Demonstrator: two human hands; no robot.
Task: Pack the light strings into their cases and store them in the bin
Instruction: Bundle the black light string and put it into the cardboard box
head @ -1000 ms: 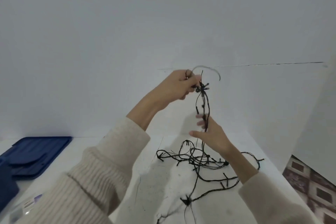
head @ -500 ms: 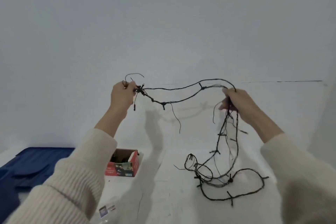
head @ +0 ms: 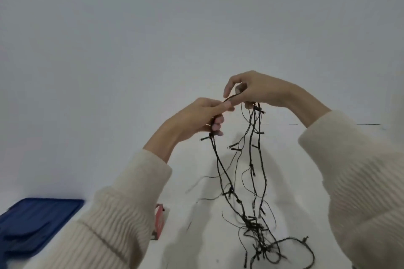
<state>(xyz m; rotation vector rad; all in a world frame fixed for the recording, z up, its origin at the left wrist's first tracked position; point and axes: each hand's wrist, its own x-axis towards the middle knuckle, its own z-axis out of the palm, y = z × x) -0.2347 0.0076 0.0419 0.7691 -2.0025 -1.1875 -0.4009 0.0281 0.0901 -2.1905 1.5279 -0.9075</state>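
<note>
A dark light string (head: 253, 172) hangs in long loops from both my raised hands down to a tangle on the white table (head: 196, 247). My left hand (head: 201, 118) grips one gathered end of it, fingers curled round the wire. My right hand (head: 255, 90) holds another loop just to the right, its fingertips nearly meeting my left thumb. A small red cardboard case (head: 159, 221) stands on the table, mostly hidden behind my left sleeve.
A blue plastic bin lid (head: 37, 218) lies at the left edge of the table. A plain white wall rises close behind the table. A dark patterned floor edge shows at the bottom right corner.
My hands were spread wide with a length of string stretched between them; now they have come together, and the string hangs doubled in loops below them.
</note>
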